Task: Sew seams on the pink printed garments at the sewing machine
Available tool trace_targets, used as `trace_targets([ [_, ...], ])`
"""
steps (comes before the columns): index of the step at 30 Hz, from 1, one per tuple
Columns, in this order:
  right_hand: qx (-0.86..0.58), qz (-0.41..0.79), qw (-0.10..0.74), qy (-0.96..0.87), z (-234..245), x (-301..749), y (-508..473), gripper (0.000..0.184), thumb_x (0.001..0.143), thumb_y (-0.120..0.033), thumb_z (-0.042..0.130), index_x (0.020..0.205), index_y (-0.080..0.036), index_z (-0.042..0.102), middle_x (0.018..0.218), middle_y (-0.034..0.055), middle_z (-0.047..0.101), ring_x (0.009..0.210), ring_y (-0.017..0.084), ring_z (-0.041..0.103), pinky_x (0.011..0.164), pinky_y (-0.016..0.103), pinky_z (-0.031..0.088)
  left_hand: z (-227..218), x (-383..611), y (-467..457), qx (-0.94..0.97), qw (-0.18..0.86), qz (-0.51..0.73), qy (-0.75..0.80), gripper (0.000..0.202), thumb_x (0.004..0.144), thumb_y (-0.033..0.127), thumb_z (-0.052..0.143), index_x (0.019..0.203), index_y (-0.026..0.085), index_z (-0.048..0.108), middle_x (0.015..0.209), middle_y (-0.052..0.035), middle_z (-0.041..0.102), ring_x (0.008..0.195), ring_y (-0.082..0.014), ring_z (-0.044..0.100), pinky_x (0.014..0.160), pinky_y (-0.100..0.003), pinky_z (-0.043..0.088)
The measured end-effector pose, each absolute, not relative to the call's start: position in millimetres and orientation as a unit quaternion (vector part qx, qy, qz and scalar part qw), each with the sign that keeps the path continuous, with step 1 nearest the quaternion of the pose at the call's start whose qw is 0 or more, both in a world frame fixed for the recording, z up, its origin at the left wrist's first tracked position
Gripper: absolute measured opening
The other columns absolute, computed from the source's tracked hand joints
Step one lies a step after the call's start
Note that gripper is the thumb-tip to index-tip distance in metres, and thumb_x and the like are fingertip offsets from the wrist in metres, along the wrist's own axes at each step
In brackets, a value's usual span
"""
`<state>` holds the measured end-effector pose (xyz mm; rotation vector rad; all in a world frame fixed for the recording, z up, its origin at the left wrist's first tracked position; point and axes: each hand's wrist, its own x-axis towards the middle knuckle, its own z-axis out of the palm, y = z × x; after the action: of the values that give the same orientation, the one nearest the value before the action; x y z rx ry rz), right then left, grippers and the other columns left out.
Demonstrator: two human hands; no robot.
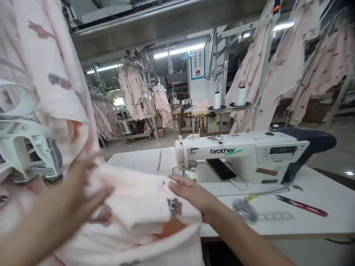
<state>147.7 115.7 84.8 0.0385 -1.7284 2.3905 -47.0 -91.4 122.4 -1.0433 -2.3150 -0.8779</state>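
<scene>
Rows of hung pink garments (133, 92) fill the workshop behind a white tabletop (318, 207). On it stands the sewing machine (238, 155), red snips (302, 205) nearby. A pale printed cloth (138, 207) is heaped at the near edge. Left hand (83, 188) lies open and blurred on the heap; right hand (191, 194) presses flat on its edge, fingers spread, gripping nothing.

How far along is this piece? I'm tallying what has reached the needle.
Done: nothing visibly stitched; many pale pink printed garments hang on racks behind. In hand: left hand and right hand lie flat on a folded pale pink bear-print fabric, off the needle. Left: the white sewing machine has no cloth under its foot; red thread snips lie unused.
</scene>
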Motion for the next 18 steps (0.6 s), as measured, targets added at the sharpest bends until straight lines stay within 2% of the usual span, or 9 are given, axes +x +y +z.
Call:
trace_targets([
  [1,-0.019,0.788,0.115,-0.605,68.4,147.1,120.4,0.039,0.073,-0.049,0.068,0.081,-0.015,0.053,0.069,-0.0015,0.052,0.055,0.009,0.044,0.053,0.018,0.034,94.6,-50.2,-88.7,-0.399,0.197,-0.255,-0.858,0.065,0.058,0.051,0.06,0.119,0.034,0.05,0.1,-0.0037,0.067,0.073,-0.0331,0.065,0.06,-0.044,0.051],
  [3,-0.069,0.731,0.171,-0.657,40.6,143.9,125.7,0.037,0.077,-0.049,0.064,0.076,-0.015,0.05,0.067,-0.0028,0.049,0.058,0.009,0.043,0.054,0.018,0.033,54.1,-44.5,-74.1,-0.474,0.146,-0.188,-0.847,0.056,0.063,0.044,0.059,0.116,0.026,0.055,0.118,-0.0097,0.059,0.103,-0.0345,0.057,0.081,-0.045,0.048],
  [5,-0.087,0.684,0.214,-0.692,23.0,142.1,126.5,0.034,0.083,-0.048,0.058,0.075,-0.016,0.049,0.067,-0.0031,0.047,0.062,0.011,0.044,0.057,0.02,0.034,37.5,-28.0,-49.1,-0.54,0.091,-0.217,-0.808,0.054,0.073,0.044,0.055,0.124,0.025,0.049,0.132,-0.009,0.047,0.12,-0.029,0.044,0.096,-0.042,0.04],
  [6,-0.086,0.674,0.225,-0.699,18.1,142.7,126.2,0.033,0.085,-0.048,0.055,0.077,-0.016,0.05,0.068,-0.003,0.047,0.063,0.011,0.044,0.058,0.02,0.035,36.5,-18.2,-34.1,-0.557,0.061,-0.254,-0.788,0.053,0.078,0.044,0.05,0.127,0.026,0.044,0.134,-0.0079,0.045,0.122,-0.0258,0.043,0.098,-0.04,0.038],
  [7,-0.086,0.669,0.23,-0.702,15.0,144.5,126.1,0.032,0.086,-0.048,0.052,0.08,-0.016,0.05,0.068,-0.0029,0.048,0.063,0.012,0.045,0.058,0.021,0.036,38.4,-8.6,-18.6,-0.567,0.021,-0.288,-0.771,0.049,0.082,0.044,0.046,0.128,0.026,0.043,0.132,-0.0073,0.047,0.119,-0.0236,0.045,0.097,-0.037,0.039],
  [9,-0.097,0.652,0.238,-0.713,12.2,151.5,127.9,0.032,0.088,-0.048,0.049,0.082,-0.017,0.05,0.067,-0.0031,0.048,0.061,0.012,0.045,0.056,0.022,0.036,43.9,7.6,9.5,-0.572,-0.076,-0.343,-0.741,0.035,0.084,0.042,0.042,0.112,0.025,0.056,0.109,-0.0054,0.062,0.098,-0.0203,0.057,0.082,-0.031,0.046],
  [12,-0.139,0.583,0.246,-0.762,10.4,166.8,136.9,0.033,0.091,-0.048,0.045,0.079,-0.017,0.051,0.065,-0.0024,0.048,0.062,0.013,0.046,0.057,0.023,0.036,39.5,22.3,34.9,-0.571,-0.186,-0.403,-0.69,0.019,0.083,0.035,0.047,0.085,0.023,0.062,0.082,-0.0004,0.063,0.077,-0.0157,0.058,0.069,-0.025,0.044],
  [15,-0.155,0.507,0.282,-0.8,13.8,179.5,149.0,0.036,0.094,-0.044,0.038,0.083,-0.017,0.058,0.08,0.0029,0.054,0.077,0.017,0.051,0.07,0.027,0.04,21.8,30.4,40.4,-0.548,-0.222,-0.457,-0.664,0.014,0.083,0.032,0.05,0.081,0.023,0.061,0.081,0.0004,0.061,0.077,-0.0143,0.056,0.071,-0.024,0.041],
  [18,-0.112,0.526,0.257,-0.803,24.6,181.3,156.5,0.026,0.093,-0.037,0.041,0.109,-0.022,0.057,0.112,0.0057,0.05,0.103,0.019,0.047,0.09,0.03,0.036,10.8,37.1,37.8,-0.528,-0.23,-0.477,-0.664,0.017,0.085,0.035,0.047,0.084,0.024,0.061,0.083,-0.0004,0.06,0.078,-0.015,0.055,0.069,-0.025,0.041],
])
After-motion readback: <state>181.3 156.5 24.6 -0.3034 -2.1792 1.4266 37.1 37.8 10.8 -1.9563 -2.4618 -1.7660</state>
